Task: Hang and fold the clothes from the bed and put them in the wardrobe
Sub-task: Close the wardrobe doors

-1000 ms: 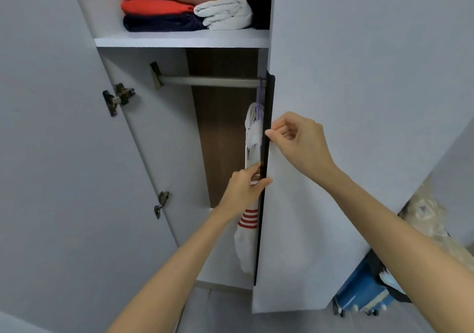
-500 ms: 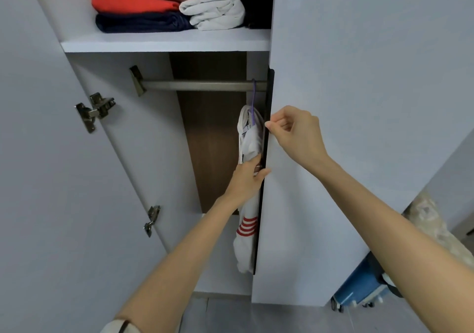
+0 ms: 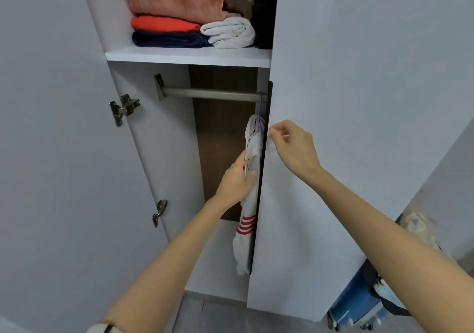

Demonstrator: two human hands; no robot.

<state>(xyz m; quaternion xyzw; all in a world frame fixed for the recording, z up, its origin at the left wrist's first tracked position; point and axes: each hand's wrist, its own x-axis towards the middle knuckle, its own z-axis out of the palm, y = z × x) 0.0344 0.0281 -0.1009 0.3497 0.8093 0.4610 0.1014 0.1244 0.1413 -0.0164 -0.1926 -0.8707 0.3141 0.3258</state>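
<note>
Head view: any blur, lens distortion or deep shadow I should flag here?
Head view: wide-angle bending bows the right wardrobe door and leans the side panels; the right hand shows slight motion blur at the fingertips, and the left hand is a little soft against the white garment; lighting is even and dim, no glare; the brown back panel lies in shadow.

Right hand (image 3: 292, 148): lifted off the dark edge of the wardrobe door (image 3: 333, 153), now just in front of it, fingers loosely curled
Left hand (image 3: 237, 181): moved up the hanging white garment (image 3: 252, 158), palm against the cloth
Camera view: tipped upward, more of the shelf (image 3: 187, 56) showing
</note>
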